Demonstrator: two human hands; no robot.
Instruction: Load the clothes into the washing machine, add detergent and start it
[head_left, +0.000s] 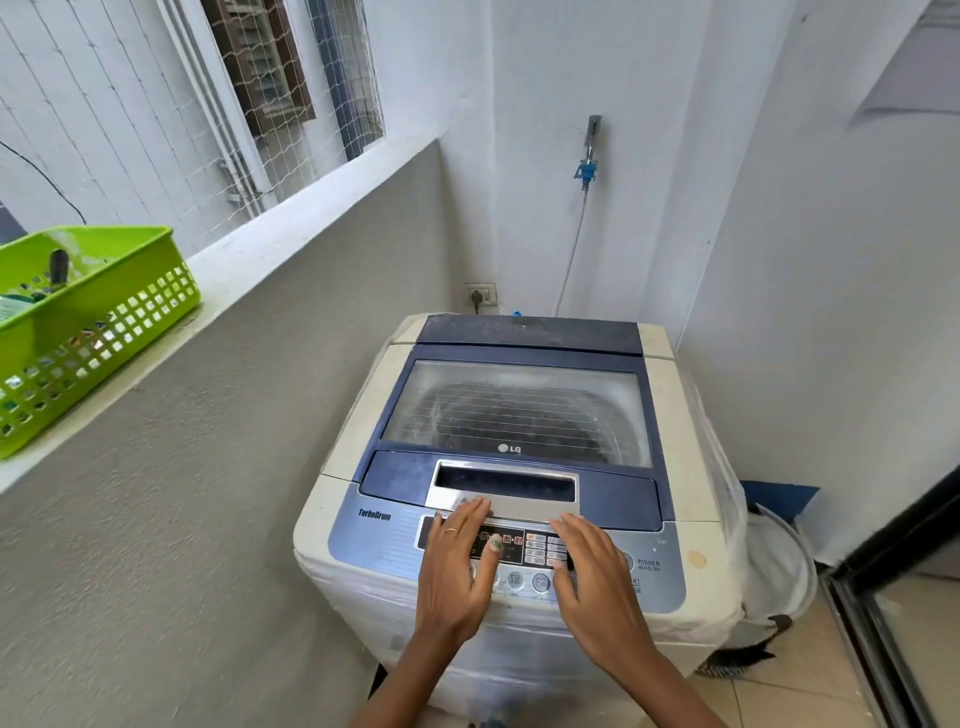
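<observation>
The washing machine (519, 467) stands in the corner, lid (519, 410) down. Left hand (457, 571) and right hand (597, 582) rest flat-fingered on its control panel (519, 551), each grip wide, holding nothing. A green basket (88, 332) on the ledge (311, 208) left of the machine holds a dark-handled item (58, 266).

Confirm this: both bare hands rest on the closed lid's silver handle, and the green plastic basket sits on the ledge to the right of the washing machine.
Wrong side. The head view shows the green plastic basket on the ledge to the left of the washing machine. The left hand and right hand do rest at the closed lid's silver handle.
</observation>
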